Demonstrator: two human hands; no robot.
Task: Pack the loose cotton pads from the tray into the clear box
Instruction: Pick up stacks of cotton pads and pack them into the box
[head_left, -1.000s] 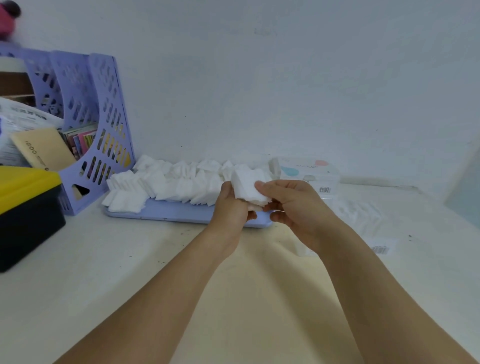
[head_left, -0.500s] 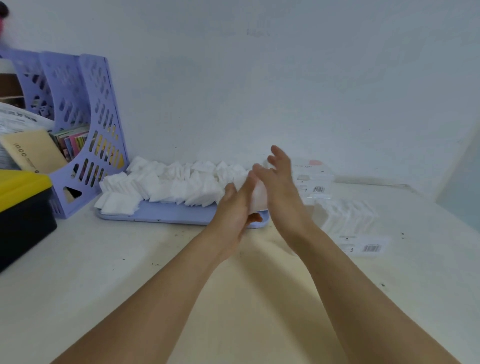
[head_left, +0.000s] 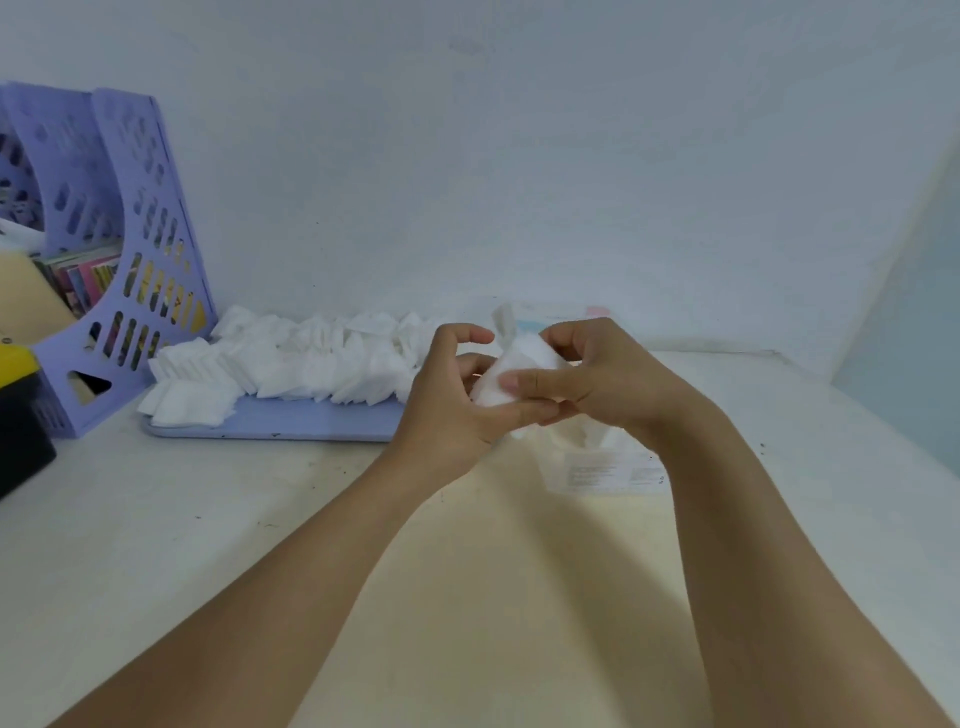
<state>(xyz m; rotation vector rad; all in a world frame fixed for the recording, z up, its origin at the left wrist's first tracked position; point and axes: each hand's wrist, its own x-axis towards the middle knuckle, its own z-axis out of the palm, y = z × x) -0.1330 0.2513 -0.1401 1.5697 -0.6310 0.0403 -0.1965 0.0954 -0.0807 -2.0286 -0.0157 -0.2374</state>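
Wall (head_left: 519, 156): plain, pale blue-grey, matte, running the full width behind the table; a few small dark specks low down. Side wall (head_left: 924, 312): meets the back wall at a corner on the right, slightly lighter in tone. Table (head_left: 208, 545): white top, scuffed with small dark marks, butted against the back wall; a warmer cream tint toward the near middle. Light: soft and even, with faint shadows. Furniture at far left: lilac perforated file rack (head_left: 140, 249), upright, holding papers and coloured booklets; black box with yellow lid (head_left: 21, 415), partly cropped.
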